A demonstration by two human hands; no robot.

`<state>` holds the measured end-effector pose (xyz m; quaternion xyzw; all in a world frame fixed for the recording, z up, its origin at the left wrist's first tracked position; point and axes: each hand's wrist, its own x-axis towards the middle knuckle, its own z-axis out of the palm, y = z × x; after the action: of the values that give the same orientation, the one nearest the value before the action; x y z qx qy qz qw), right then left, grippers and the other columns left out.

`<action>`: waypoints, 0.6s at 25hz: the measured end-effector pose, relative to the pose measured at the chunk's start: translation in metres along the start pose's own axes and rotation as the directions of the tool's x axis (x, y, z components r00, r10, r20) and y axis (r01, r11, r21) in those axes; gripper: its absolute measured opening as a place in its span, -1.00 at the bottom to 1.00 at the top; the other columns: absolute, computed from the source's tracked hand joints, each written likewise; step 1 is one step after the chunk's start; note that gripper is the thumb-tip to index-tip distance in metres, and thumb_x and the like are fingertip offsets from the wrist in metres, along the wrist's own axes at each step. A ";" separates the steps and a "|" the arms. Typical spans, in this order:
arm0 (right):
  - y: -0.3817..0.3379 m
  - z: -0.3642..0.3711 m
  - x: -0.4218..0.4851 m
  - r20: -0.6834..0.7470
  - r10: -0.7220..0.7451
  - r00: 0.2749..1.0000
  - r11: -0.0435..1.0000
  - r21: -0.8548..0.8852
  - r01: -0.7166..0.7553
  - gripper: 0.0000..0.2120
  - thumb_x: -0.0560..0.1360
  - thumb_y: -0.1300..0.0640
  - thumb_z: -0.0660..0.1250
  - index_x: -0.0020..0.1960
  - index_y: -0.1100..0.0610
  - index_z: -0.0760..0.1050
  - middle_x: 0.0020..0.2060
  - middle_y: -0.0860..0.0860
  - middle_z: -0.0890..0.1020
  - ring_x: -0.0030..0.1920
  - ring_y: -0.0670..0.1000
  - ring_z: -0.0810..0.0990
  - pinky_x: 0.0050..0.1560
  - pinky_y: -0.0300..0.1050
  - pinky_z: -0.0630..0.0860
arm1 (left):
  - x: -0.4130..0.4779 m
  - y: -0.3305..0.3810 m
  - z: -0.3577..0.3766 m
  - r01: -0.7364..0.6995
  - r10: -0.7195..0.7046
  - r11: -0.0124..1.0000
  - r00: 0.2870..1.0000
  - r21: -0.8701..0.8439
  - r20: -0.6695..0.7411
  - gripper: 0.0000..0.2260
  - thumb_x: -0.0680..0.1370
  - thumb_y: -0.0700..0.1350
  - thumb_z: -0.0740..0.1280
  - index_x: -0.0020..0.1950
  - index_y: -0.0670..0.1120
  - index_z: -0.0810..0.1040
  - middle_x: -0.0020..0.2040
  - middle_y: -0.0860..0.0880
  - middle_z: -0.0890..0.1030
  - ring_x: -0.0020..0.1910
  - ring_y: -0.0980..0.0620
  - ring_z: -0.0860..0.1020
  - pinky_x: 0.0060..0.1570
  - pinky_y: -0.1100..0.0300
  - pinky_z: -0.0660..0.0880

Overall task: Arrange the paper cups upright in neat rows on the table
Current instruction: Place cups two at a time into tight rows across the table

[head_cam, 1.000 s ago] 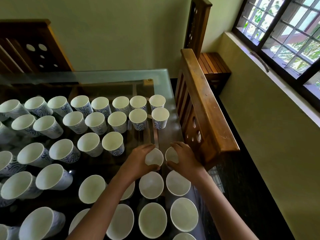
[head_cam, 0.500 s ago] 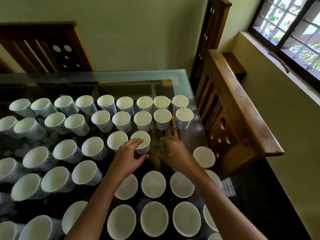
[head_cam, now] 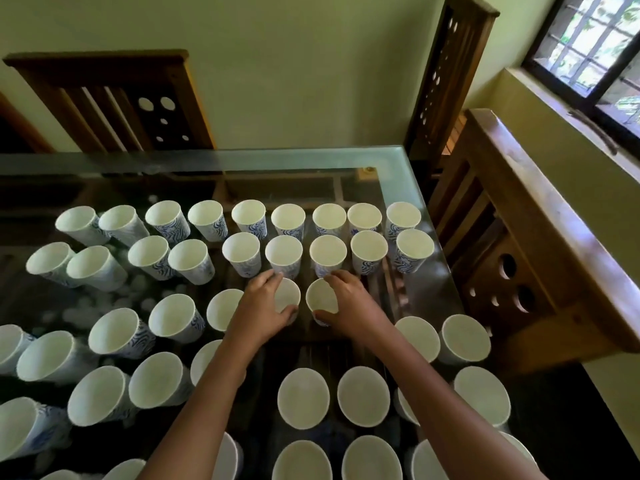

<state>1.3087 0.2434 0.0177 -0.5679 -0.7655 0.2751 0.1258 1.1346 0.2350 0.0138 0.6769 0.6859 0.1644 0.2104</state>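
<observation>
Several white paper cups with blue wave patterns stand upright in rows on the glass table [head_cam: 311, 161]. My left hand [head_cam: 259, 306] grips one cup [head_cam: 289, 296] at its rim, thumb near and fingers far. Right beside it, my right hand [head_cam: 349, 303] grips another cup [head_cam: 320, 296] the same way. Both cups sit in the third row, just in front of the second-row cups [head_cam: 327, 252]. More cups [head_cam: 303, 398] fill the near rows under my forearms.
Wooden chairs stand around the table: one at the back left [head_cam: 114, 98], one at the back right [head_cam: 446, 74], one along the right edge [head_cam: 526, 237]. A barred window [head_cam: 588, 46] is at the upper right. The table's far strip holds no cups.
My view shifted left. My right hand moved from beside the row onto a cup and now holds it next to the left hand's cup in the third row.
</observation>
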 end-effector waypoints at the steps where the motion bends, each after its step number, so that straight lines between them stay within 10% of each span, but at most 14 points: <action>1: -0.001 0.002 0.002 0.007 0.005 1.000 1.000 -0.009 -0.005 -0.28 0.42 0.03 0.43 0.46 0.16 0.18 0.41 0.10 0.29 0.40 0.09 0.22 0.35 -0.06 0.24 | 0.001 -0.002 0.000 0.003 -0.003 1.000 1.000 -0.002 0.010 -0.40 0.45 -0.04 0.41 0.43 -0.12 0.30 0.44 -0.09 0.29 0.41 -0.04 0.23 0.34 0.21 0.13; 15: 0.004 0.005 -0.012 0.019 0.020 1.000 1.000 0.004 -0.020 -0.31 0.41 0.02 0.44 0.44 0.17 0.24 0.41 0.06 0.30 0.39 0.05 0.27 0.33 -0.11 0.28 | -0.013 -0.002 0.010 -0.026 0.026 1.000 0.999 -0.012 0.030 -0.40 0.43 0.02 0.42 0.41 -0.09 0.34 0.43 -0.06 0.34 0.40 -0.01 0.31 0.35 0.19 0.20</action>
<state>1.3133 0.2314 0.0129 -0.5724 -0.7605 0.2834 0.1168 1.1379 0.2214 0.0048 0.6871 0.6727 0.1608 0.2224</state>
